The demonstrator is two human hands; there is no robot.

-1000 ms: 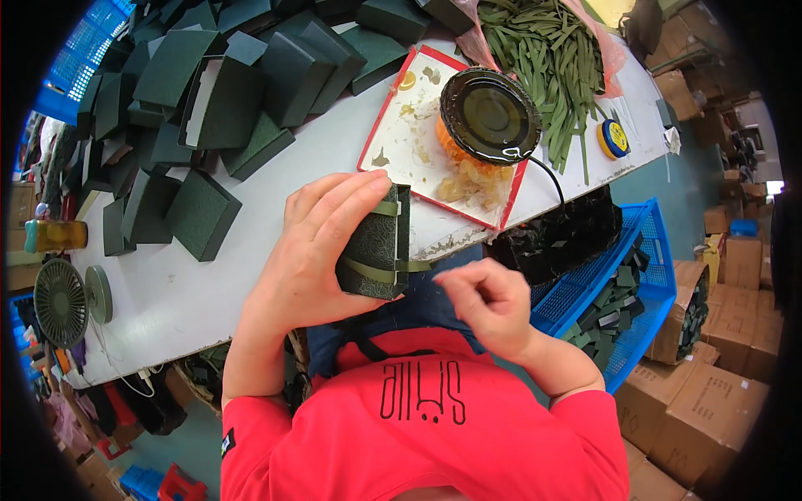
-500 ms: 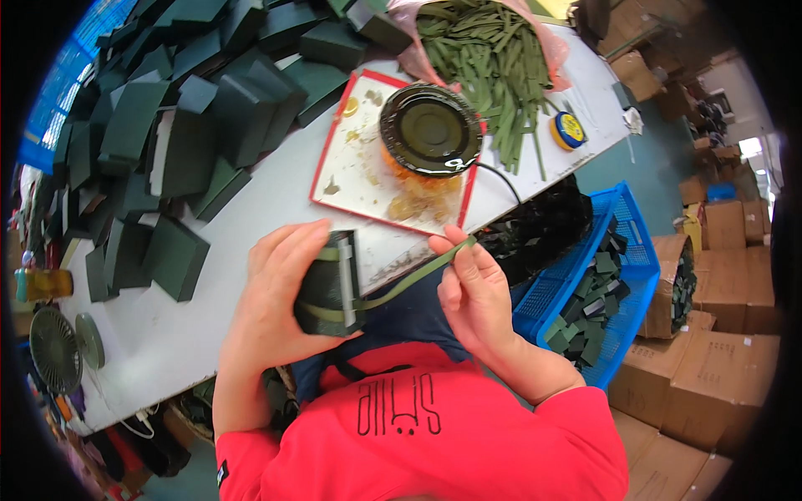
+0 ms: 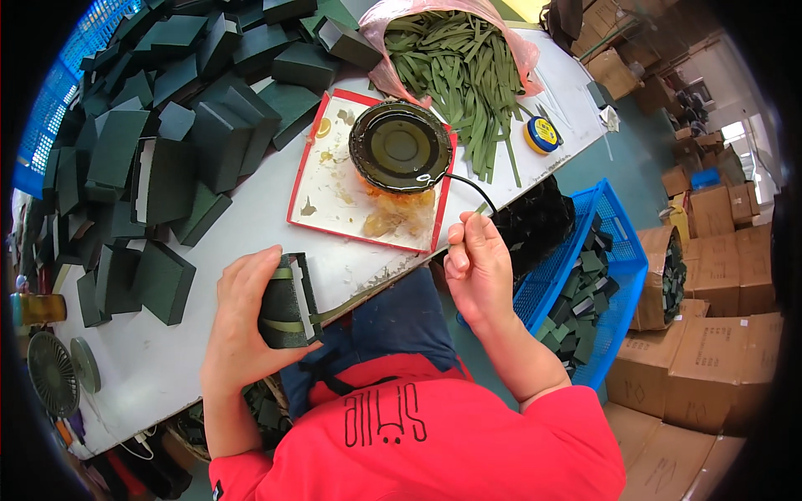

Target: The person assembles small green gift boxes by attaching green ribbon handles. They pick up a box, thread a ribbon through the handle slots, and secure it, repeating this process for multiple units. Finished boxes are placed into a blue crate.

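**Green box in my left hand, ribbon pinched in my right**

My left hand (image 3: 234, 313) is clamped round one small box (image 3: 286, 299), fingers over its far edge and thumb under the near one. I hold it tilted above the near edge of the white table (image 3: 251, 221). Its covering is dark green and finely patterned, with a pale strip along the side facing right. Two flat, olive-green bands cross it, and a loose ribbon (image 3: 342, 307) of the same colour leaves its lower right. My right hand (image 3: 482, 271) is raised, thumb and fingertips together on a short green end; I can't follow the whole stretch between.

Just beyond my hands lies one white tray (image 3: 334, 179) with red edges, smeared with amber crust. One round, glossy black dish (image 3: 401, 144) stands on it, and its single black cable (image 3: 478, 185) curves down close to my right fingertips. Past that, one pink plastic bag (image 3: 380, 63) spills limp green strips (image 3: 464, 83), too tangled to count, near one blue-and-yellow tin (image 3: 541, 134).

On my left, a heap of boxes (image 3: 171, 184) overlaps too much for a count; one round fan (image 3: 52, 373) stands below it. On my right is one blue crate (image 3: 622, 301) of small dark green pieces (image 3: 585, 292), beside stacked brown cartons (image 3: 693, 359).
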